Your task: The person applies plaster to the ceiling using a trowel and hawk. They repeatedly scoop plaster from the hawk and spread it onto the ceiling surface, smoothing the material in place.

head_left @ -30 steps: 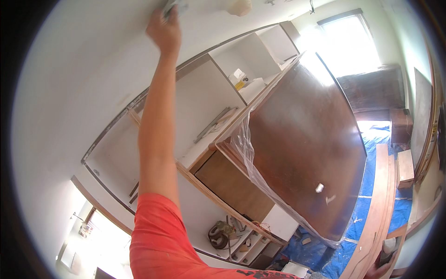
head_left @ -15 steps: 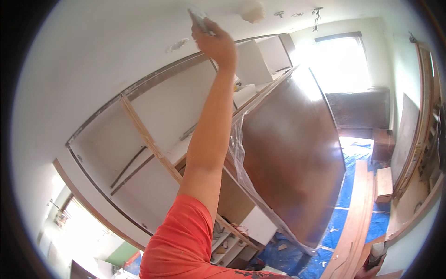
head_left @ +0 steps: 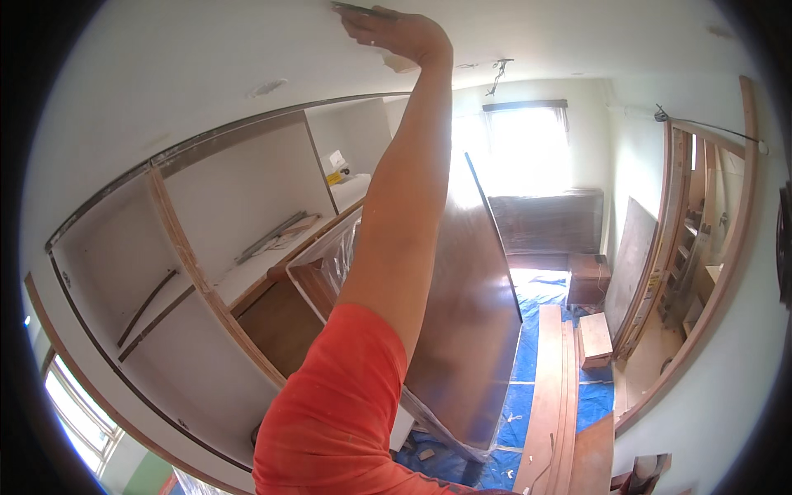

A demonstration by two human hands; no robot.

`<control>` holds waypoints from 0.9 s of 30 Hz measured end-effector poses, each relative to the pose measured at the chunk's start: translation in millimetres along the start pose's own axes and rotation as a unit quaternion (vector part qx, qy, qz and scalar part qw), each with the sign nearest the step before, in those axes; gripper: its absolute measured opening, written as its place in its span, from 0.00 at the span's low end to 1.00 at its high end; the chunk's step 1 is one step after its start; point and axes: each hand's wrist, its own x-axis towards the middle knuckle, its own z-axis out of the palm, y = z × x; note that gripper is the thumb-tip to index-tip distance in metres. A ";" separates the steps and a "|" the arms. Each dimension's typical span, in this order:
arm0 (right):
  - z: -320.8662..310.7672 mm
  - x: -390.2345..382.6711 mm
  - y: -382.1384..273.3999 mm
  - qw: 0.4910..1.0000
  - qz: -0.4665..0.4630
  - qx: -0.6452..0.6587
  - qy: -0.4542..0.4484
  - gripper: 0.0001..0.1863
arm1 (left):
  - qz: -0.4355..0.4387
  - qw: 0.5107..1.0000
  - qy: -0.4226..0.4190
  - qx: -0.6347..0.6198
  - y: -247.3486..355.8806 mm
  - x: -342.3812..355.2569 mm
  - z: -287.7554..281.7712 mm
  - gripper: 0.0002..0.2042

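Note:
My left arm, in a red sleeve, reaches up to the white ceiling (head_left: 190, 58). At its top my left hand (head_left: 404, 35) is bent back at the wrist, closed on a thin, flat, dark-edged pad (head_left: 363, 10) held against or very near the ceiling. The pad's exact kind does not show. A pale round patch (head_left: 268, 87) marks the ceiling to the left of the hand. At the lower right edge, my right hand (head_left: 629, 483) shows only in part, beside a brown and grey piece (head_left: 652, 472) it seems to grip; I cannot make out what this is.
An open white closet (head_left: 239, 194) with wooden framing fills the left. A large brown panel (head_left: 470, 322), edged with clear plastic, leans in front of it. Long boards (head_left: 549, 388) and a wooden box (head_left: 594, 340) rest on blue tarp (head_left: 528, 330). Wires (head_left: 497, 76) hang from the ceiling.
My left hand has turned at the wrist, flattening the pad toward the ceiling. My view has swung right, so the closet and panel appear farther left.

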 end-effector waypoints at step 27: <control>-88.9 13.5 19.0 0.986 0.116 0.112 -0.030 0.24 | -0.149 0.972 0.047 -0.178 -19.3 62.6 -39.8 0.16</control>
